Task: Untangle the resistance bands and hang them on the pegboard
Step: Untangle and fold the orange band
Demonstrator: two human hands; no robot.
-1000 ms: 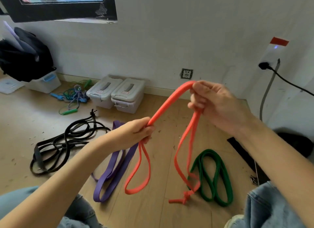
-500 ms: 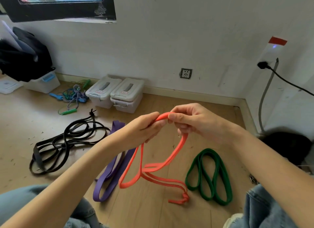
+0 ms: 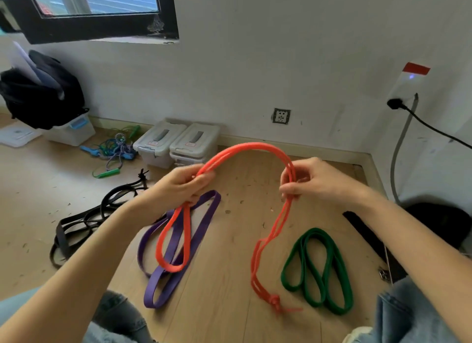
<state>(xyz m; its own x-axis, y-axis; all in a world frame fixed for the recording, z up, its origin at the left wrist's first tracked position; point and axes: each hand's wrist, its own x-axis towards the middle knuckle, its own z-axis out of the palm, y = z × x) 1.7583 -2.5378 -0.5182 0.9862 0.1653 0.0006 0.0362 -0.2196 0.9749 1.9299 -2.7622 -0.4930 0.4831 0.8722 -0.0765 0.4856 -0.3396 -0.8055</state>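
Both hands have drawn apart since half a second ago, when they met at one point of the orange resistance band (image 3: 245, 148); now its doubled strands arch between them above the wooden floor (image 3: 229, 240). The left hand (image 3: 184, 187) has its fingers curled round the strands where a loop drops down over the purple band (image 3: 178, 261), and the right hand (image 3: 309, 182) pinches the other end of the arch, from which two strands fall to a tight knot (image 3: 273, 300) lying on the floor just beside the green band (image 3: 319, 268). This looks like the untangling step, with the orange band being spread out to find how it is caught. Next, judging by the layout, the knot must be brought up and picked loose. A black band tangle (image 3: 84, 220) lies untouched at the left, and no pegboard is in view.
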